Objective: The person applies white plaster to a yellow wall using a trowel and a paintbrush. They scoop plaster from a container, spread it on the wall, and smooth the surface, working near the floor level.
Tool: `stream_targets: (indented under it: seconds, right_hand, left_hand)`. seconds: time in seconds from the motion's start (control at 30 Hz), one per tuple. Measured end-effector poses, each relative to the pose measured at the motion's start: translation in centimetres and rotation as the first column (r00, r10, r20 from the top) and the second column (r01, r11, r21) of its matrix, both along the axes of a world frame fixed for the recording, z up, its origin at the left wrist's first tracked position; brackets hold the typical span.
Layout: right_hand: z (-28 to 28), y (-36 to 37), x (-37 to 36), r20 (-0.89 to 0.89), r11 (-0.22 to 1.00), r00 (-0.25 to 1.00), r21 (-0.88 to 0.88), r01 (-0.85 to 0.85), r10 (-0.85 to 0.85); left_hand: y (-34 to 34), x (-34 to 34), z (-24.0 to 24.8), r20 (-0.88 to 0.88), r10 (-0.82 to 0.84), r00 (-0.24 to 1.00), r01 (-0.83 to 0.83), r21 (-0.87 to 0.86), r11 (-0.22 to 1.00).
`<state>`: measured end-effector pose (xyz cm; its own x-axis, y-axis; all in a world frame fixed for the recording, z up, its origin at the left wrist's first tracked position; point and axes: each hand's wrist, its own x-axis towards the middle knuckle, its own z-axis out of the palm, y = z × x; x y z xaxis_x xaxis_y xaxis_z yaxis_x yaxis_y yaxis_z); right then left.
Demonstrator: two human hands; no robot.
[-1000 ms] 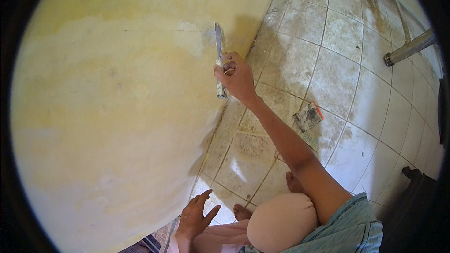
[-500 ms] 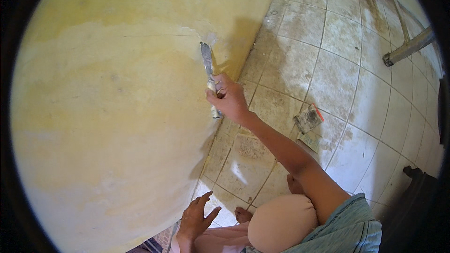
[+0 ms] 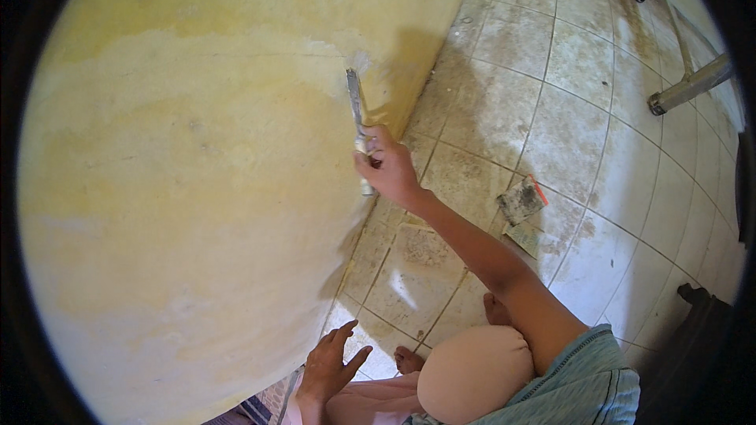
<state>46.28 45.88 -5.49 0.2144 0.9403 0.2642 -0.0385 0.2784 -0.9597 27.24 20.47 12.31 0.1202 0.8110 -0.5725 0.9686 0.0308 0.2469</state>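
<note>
My right hand (image 3: 387, 164) is closed round the pale, stained handle of a putty knife (image 3: 354, 98). Its grey blade points up along the yellow wall (image 3: 181, 189), with the tip just under a whitish patch beside a thin crack. Whether the tip touches the wall I cannot tell. Low in the view, my left hand (image 3: 329, 366) holds nothing; its fingers are spread near the bottom of the wall.
Dirty white floor tiles (image 3: 579, 55) stretch to the right of the wall. On them lie a smudged packet with a red edge (image 3: 521, 201) and a flat greenish piece (image 3: 524, 238). Metal legs (image 3: 689, 86) stand far right; a dark object (image 3: 697, 330) sits lower right.
My right hand has shifted slightly right with the putty knife, and the blade has turned more edge-on. My left hand has stayed in place.
</note>
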Motion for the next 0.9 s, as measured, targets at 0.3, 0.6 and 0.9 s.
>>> stream_targets:
  seconds: [0.3, 0.6, 0.9]
  right_hand:
    - [-3.8, 2.1, 6.1, -0.527, 0.98, 0.839, -0.056, -0.193, 0.135]
    - [-4.4, 3.5, 4.6, -0.433, 0.993, 0.899, -0.113, 0.014, -0.062]
    - [-5.9, 4.6, -1.5, 0.067, 0.921, 0.924, 0.135, 0.366, -0.377]
  left_hand:
    - [0.4, -0.1, -0.2, 0.02, 0.006, 1.0, -0.006, -0.029, 1.0]
    - [1.0, -0.2, -0.8, -0.006, 0.01, 1.0, -0.01, -0.066, 0.998]
    - [1.4, -0.2, -0.7, 0.0, 0.053, 0.999, -0.053, -0.108, 0.993]
